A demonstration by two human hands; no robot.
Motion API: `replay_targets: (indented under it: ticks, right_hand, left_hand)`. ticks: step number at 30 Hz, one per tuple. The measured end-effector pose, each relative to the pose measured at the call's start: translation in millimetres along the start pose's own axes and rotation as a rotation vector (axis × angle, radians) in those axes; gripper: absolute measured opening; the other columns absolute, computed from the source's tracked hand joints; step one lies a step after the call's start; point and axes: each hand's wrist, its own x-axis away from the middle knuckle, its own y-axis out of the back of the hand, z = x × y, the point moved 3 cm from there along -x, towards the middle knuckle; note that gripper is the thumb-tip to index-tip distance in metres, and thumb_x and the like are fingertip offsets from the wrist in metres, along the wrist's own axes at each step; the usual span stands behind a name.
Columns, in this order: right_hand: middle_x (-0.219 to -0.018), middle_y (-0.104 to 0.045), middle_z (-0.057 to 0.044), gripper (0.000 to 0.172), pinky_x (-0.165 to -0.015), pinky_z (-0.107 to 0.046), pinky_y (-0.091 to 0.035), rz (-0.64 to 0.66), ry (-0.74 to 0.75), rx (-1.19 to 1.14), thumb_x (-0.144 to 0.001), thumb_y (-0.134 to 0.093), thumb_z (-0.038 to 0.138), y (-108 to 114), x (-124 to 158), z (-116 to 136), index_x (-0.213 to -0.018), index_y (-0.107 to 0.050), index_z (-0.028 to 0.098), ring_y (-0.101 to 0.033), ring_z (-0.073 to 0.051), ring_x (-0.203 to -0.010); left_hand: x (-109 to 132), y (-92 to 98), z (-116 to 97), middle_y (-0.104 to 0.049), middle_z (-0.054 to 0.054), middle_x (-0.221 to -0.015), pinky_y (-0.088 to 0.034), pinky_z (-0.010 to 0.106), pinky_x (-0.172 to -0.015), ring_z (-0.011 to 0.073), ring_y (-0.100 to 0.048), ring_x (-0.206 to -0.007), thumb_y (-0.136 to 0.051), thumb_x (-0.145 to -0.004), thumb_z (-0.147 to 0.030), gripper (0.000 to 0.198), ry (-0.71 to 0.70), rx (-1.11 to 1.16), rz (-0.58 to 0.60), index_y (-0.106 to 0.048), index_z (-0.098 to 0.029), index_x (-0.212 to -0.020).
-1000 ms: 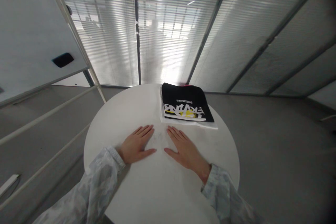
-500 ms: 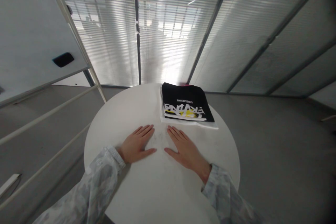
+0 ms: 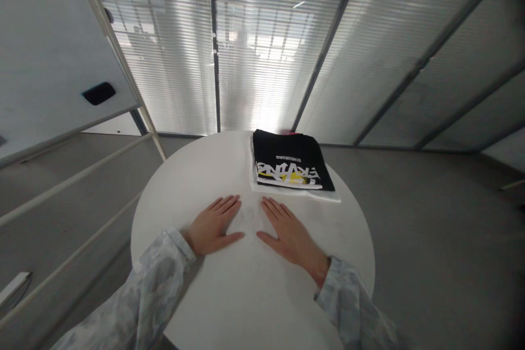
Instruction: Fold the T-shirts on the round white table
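Both my hands lie flat, palms down, on a round white table [image 3: 246, 295]. My left hand [image 3: 214, 225] has its thumb spread and its fingertips pointing away from me; nothing is in it. My right hand [image 3: 290, 233] rests opposite, open too, with a narrow gap between the two thumbs. Just beyond my right fingertips is a folded stack of black fabric [image 3: 289, 147], printed with white and yellow lettering that appears upside down. Under the stack, a white sheet or bag [image 3: 332, 197] sticks out along the near edge. A bit of pink shows behind it.
To the left stands a whiteboard [image 3: 49, 54] on a pale metal frame [image 3: 77, 178], with a black eraser-like object [image 3: 98, 93] on the board. Behind the table rises a glass partition with blinds [image 3: 262, 65]. Grey floor [image 3: 430, 229] surrounds the table.
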Motion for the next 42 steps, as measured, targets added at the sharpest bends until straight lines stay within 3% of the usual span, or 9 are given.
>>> replay_targets:
  ticks: [22,26,30,32,35,37,42]
  right_hand:
    - [-0.185,-0.031,-0.012,0.085,-0.138,-0.057,-0.032,-0.016,0.002,-0.024,-0.109,-0.058,0.060,2,0,1,-0.180,-0.028,0.023,-0.033,-0.032,-0.170]
    - [-0.179,-0.043,-0.013,0.076,-0.135,-0.057,-0.037,-0.058,0.018,-0.060,-0.108,-0.060,0.057,6,-3,-1,-0.174,-0.042,0.024,-0.044,-0.033,-0.164]
    - [-0.149,-0.070,-0.014,0.047,-0.123,-0.056,-0.050,-0.298,-0.100,-0.127,-0.111,-0.054,0.046,21,-15,-26,-0.151,-0.065,0.024,-0.064,-0.033,-0.139]
    - [-0.140,-0.073,-0.016,0.041,-0.118,-0.057,-0.051,-0.480,-0.202,-0.129,-0.112,-0.052,0.046,30,-23,-49,-0.142,-0.069,0.023,-0.065,-0.035,-0.133]
    - [-0.136,-0.071,-0.019,0.043,-0.115,-0.059,-0.051,-0.691,-0.342,-0.076,-0.112,-0.050,0.047,39,-38,-87,-0.139,-0.070,0.020,-0.063,-0.037,-0.129]
    - [-0.134,-0.070,-0.020,0.045,-0.112,-0.059,-0.051,-0.735,-0.407,-0.017,-0.112,-0.046,0.048,41,-49,-107,-0.137,-0.069,0.019,-0.061,-0.037,-0.126]
    - [-0.130,-0.068,-0.020,0.042,-0.106,-0.058,-0.050,-0.656,-0.505,0.070,-0.108,-0.048,0.048,37,-72,-126,-0.128,-0.071,0.020,-0.057,-0.036,-0.118]
  left_hand:
    - [1,-3.4,2,-0.030,0.015,-0.184,-0.029,0.058,-0.140,0.0356,-0.035,-0.169,-0.058,-0.106,-0.072,0.093,-0.009,0.039,-0.023,-0.027,-0.026,-0.180]
    - [2,2.4,1,-0.039,0.016,-0.181,-0.035,0.059,-0.137,0.0370,-0.043,-0.165,-0.063,-0.104,-0.069,0.089,-0.021,0.054,-0.051,-0.036,-0.024,-0.176]
    - [1,24.3,12,-0.069,0.015,-0.154,-0.052,0.051,-0.121,0.0329,-0.069,-0.138,-0.063,-0.107,-0.055,0.054,0.052,0.092,-0.310,-0.064,-0.025,-0.151]
    - [-1,33.6,24,-0.078,0.014,-0.131,-0.058,0.048,-0.108,0.0306,-0.076,-0.117,-0.062,-0.107,-0.051,0.038,0.144,0.084,-0.437,-0.071,-0.024,-0.133]
    - [-8,37.7,41,-0.079,0.010,-0.110,-0.059,0.044,-0.096,0.0275,-0.076,-0.099,-0.061,-0.107,-0.049,0.029,0.235,0.066,-0.498,-0.072,-0.024,-0.118]
    - [-14,36.2,48,-0.078,0.009,-0.106,-0.058,0.042,-0.093,0.0263,-0.075,-0.096,-0.061,-0.108,-0.047,0.027,0.253,0.054,-0.501,-0.072,-0.024,-0.115]
    - [-29,32.1,55,-0.077,0.008,-0.102,-0.057,0.040,-0.091,0.0249,-0.074,-0.093,-0.061,-0.107,-0.046,0.025,0.269,0.035,-0.519,-0.071,-0.025,-0.115]
